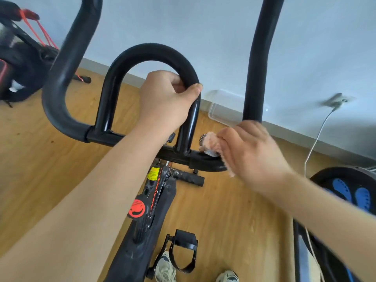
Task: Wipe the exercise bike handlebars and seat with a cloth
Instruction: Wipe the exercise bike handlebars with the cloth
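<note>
The exercise bike's black handlebars (67,64) fill the upper view, with a centre loop (150,51) and two long side bars. My left hand (164,100) grips the right side of the centre loop. My right hand (250,151) holds a pink cloth (212,142) bunched against the right bend of the crossbar (205,161), at the foot of the right side bar (258,64). The hand looks slightly blurred. The seat is out of view.
Below the bars run the bike frame with an orange knob (136,208) and a pedal (184,247). My shoes (165,269) stand on the wooden floor. A clear plastic box (223,106), a wall socket with a white cable (317,143), another machine (345,192) and a black bag (18,64) surround it.
</note>
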